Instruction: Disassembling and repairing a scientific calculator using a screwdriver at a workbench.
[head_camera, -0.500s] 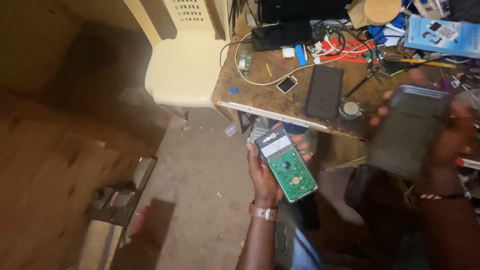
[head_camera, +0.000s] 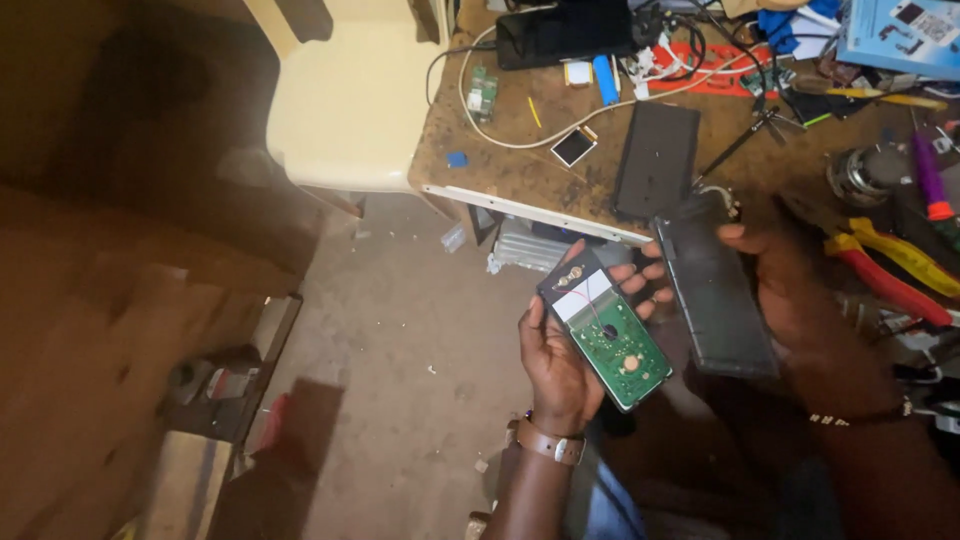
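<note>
My left hand (head_camera: 555, 355) holds an opened device half (head_camera: 605, 327) with a green circuit board facing up, a white patch and thin wires near its top. My right hand (head_camera: 800, 300) grips a dark flat cover panel (head_camera: 712, 290), tilted, just right of the board and almost touching it. Both are held in front of the workbench edge, above the floor. A watch strap sits on my left wrist, a thin bracelet on my right.
The wooden workbench (head_camera: 520, 170) carries a black flat panel (head_camera: 655, 160), a white cable, a small square part (head_camera: 573, 146), red and yellow pliers (head_camera: 885, 265), a metal can (head_camera: 860, 175). A cream plastic chair (head_camera: 345, 100) stands left. A brown wooden surface is at the far left.
The view has shifted closer and lower. My right hand has brought the dark cover down and left, next to the circuit board. My left hand still holds the board.
</note>
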